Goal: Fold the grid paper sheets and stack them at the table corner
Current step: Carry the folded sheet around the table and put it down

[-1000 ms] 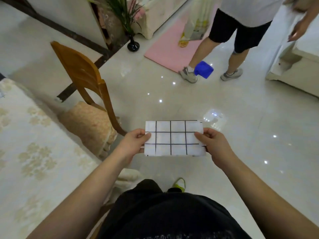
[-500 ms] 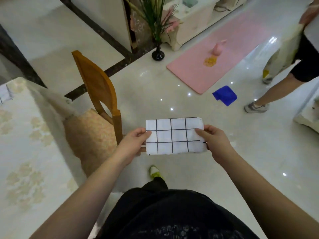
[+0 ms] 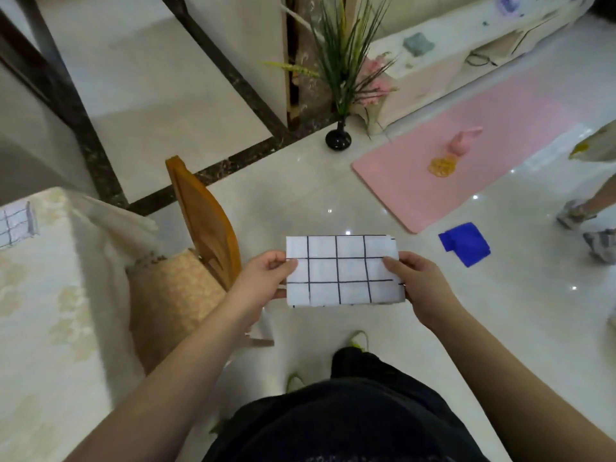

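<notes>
I pinch the folded grid sheet point(image 3: 343, 271) by its short edges, left hand point(image 3: 266, 278) and right hand point(image 3: 415, 281), thumbs on top, keeping it taut and flat for carrying towards the table point(image 3: 50, 311).

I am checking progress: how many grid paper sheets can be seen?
2: one grid paper sheet held between both hands, another on the table at far left, partly cut off; more may be hidden.

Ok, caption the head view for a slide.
Both hands, left hand and right hand, pinch a folded grid paper sheet above the floor.
</notes>
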A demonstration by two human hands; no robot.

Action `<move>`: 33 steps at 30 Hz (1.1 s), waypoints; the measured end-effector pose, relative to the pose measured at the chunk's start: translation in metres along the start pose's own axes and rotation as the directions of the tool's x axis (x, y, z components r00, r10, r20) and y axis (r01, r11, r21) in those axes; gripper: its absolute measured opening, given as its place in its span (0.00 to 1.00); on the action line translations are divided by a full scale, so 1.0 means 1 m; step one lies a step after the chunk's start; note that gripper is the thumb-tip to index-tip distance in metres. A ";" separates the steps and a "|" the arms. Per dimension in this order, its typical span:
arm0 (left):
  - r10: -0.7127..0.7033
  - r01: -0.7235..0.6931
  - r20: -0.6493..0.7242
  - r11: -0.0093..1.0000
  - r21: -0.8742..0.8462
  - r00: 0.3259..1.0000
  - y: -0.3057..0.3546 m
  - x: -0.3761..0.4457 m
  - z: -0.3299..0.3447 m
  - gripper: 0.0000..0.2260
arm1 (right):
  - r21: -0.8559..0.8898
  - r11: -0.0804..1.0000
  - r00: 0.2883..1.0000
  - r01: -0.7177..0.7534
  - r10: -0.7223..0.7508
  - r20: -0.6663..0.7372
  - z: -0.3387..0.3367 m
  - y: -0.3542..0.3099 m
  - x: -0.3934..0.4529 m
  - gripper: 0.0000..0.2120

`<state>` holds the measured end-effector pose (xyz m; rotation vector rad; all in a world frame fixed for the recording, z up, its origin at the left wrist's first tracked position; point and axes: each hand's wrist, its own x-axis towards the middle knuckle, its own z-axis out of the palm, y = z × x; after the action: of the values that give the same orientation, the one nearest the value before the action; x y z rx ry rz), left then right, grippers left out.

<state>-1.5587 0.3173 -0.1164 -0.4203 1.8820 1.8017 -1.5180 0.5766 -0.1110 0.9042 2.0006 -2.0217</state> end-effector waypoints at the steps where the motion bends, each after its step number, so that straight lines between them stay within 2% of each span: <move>1: -0.012 0.012 -0.027 1.000 0.001 1.000 0.003 0.013 0.001 0.03 | -0.006 1.000 1.000 0.000 0.000 0.006 0.002 -0.007 0.016 0.07; 6: -0.038 0.043 -0.146 0.999 0.026 0.989 0.032 0.083 0.006 0.04 | -0.074 0.997 0.994 0.027 -0.019 0.105 0.010 -0.043 0.107 0.05; 10: -0.080 0.070 -0.227 0.996 -0.048 0.971 0.070 0.122 0.015 0.02 | -0.148 0.988 0.978 0.036 -0.004 0.208 0.015 -0.081 0.175 0.05; 16: -0.096 0.055 -0.285 0.988 -0.147 0.954 0.108 0.168 0.009 0.10 | -0.198 0.978 0.941 0.061 0.010 0.338 0.045 -0.135 0.254 0.05; 20: -0.127 0.058 -0.363 0.979 -0.195 0.923 0.116 0.190 -0.012 0.06 | -0.216 0.972 0.912 0.090 0.007 0.410 0.088 -0.165 0.292 0.03; 24: -0.138 0.030 -0.411 0.966 -0.258 0.901 0.129 0.214 -0.049 0.07 | -0.262 0.959 0.879 0.106 0.033 0.476 0.146 -0.191 0.326 0.04; 29: -0.133 -0.003 -0.459 0.959 -0.285 0.878 0.149 0.247 -0.106 0.07 | -0.382 0.893 0.835 0.236 0.014 0.550 0.223 -0.223 0.365 0.04; 33: -0.138 -0.060 -0.507 0.933 -0.354 0.851 0.177 0.272 -0.143 0.09 | -0.423 0.865 0.813 0.271 0.029 0.581 0.276 -0.257 0.387 0.03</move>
<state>-1.9005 0.2206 -0.1168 -1.1856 1.8378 2.1636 -2.0446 0.4537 -0.1106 0.0323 2.0681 -1.4503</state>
